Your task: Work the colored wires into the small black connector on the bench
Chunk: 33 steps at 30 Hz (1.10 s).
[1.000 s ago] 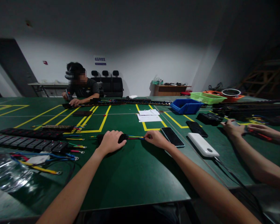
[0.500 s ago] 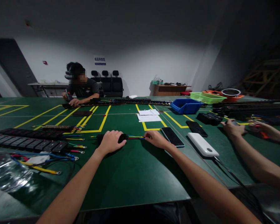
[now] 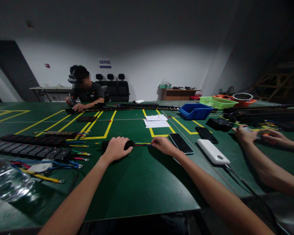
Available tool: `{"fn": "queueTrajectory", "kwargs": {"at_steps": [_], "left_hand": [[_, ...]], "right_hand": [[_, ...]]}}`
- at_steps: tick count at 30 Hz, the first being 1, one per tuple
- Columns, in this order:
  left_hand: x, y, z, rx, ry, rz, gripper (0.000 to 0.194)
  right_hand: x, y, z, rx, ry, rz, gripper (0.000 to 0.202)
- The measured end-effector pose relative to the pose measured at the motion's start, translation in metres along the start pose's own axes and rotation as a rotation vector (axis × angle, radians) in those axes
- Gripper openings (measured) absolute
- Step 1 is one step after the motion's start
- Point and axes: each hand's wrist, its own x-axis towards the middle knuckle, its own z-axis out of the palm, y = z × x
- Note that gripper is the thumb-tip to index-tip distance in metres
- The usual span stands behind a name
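My left hand (image 3: 117, 148) is wrapped over a black part (image 3: 129, 144) lying on the green table (image 3: 127, 189). Blue, yellow and red wires (image 3: 142, 144) run out of its right side. Their far ends are pinched between the fingers of my right hand (image 3: 161, 145). A short wire tip pokes out on the left of the black part. Just right of my right hand lies a phone (image 3: 181, 143).
Black modules (image 3: 31, 148) with lugged cables and a clear plastic bag (image 3: 9, 181) lie at left. A white power bank (image 3: 213, 152), a blue bin (image 3: 195, 111) and a co-worker's hands (image 3: 246, 135) are at right. Another person (image 3: 85, 91) sits across the table.
My two hands and the wires have stayed in place. At the right, the co-worker's farther hand has shifted slightly and turned around an orange-handled item.
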Motion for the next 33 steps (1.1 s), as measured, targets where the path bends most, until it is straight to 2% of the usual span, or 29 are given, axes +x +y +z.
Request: {"fn": "queueTrajectory", "kwargs": {"at_steps": [11, 24, 33], "left_hand": [[0.000, 0.000, 0.001, 0.015, 0.000, 0.009, 0.049], [0.001, -0.001, 0.001, 0.002, 0.000, 0.008, 0.049], [0.001, -0.002, 0.002, 0.011, -0.007, 0.009, 0.049]], "right_hand": [[-0.001, 0.002, -0.003, -0.005, -0.056, -0.034, 0.011], [-0.002, 0.000, 0.006, -0.034, -0.012, 0.036, 0.009], [-0.001, 0.004, 0.011, -0.011, 0.045, 0.028, 0.012]]}}
